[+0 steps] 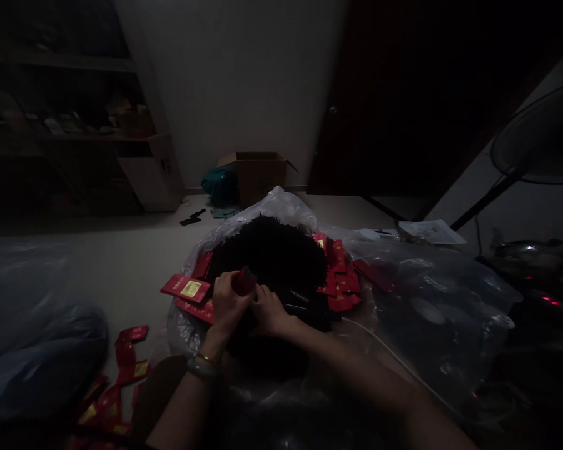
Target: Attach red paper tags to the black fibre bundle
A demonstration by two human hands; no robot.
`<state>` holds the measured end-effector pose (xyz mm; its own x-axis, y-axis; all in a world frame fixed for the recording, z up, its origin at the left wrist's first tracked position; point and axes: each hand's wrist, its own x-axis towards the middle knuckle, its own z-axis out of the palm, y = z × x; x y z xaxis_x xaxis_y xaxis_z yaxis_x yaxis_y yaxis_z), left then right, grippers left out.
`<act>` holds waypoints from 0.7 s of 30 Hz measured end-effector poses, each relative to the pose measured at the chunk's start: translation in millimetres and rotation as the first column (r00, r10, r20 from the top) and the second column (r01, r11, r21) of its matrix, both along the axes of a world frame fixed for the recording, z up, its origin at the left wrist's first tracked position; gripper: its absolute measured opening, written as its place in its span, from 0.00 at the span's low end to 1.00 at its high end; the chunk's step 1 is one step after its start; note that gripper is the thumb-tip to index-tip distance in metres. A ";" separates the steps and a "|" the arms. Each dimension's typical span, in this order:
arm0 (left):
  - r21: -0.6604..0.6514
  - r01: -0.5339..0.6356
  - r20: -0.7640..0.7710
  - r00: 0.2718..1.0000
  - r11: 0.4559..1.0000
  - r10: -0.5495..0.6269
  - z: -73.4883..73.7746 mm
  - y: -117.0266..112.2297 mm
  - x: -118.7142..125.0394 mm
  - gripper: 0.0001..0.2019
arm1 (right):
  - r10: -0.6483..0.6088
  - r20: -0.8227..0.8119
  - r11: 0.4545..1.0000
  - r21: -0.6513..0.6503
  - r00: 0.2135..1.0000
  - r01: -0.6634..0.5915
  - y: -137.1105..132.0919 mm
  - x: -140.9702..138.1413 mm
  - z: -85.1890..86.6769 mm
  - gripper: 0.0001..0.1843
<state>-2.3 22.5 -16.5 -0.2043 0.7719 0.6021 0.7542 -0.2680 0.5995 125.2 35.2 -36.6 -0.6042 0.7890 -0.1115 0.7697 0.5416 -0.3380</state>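
My left hand (229, 300), with two bracelets at the wrist, is closed around a small red packet (244, 282) held upright over a black heap. Close against the packet's right side is my right hand (268, 309), its fingers curled; whatever they hold is hidden. The heap (267, 247) is of loose, dark, leaf-like bits and lies on a clear plastic sheet (281, 200). Beside my left hand lies a flat red packet (186, 287) with a gold label. More red packets (342, 275) are piled on the heap's right side.
Several red packets (130, 356) lie on the floor at left, near a plastic-covered bundle (42, 356). A white cable (389, 350) runs at right past clear plastic bags (441, 300). Behind stand an open cardboard box (261, 178) and, far right, a fan (539, 137).
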 end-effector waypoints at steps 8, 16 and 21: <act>-0.196 0.109 0.040 0.994 0.975 -0.103 6.7 -5.1 -1.9 0.31 | 0.077 0.091 0.997 0.002 0.993 -0.077 -5.3 5.0 2.8 0.49; -0.413 0.043 -0.222 0.964 0.910 -0.147 14.3 -11.9 -10.1 0.27 | 0.126 0.121 0.991 0.026 0.985 -0.130 -3.9 6.0 -4.4 0.52; -0.492 0.052 -0.268 0.940 0.869 -0.209 16.1 -12.2 -13.4 0.22 | 0.140 0.166 0.988 0.040 0.976 -0.148 -11.2 12.3 -5.8 0.47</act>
<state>-15.7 10.3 -0.4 0.0506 0.9834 0.1742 0.8966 -0.1216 0.4259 137.5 24.0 -42.3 -0.6890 0.7024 -0.1786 0.7247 0.6642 -0.1836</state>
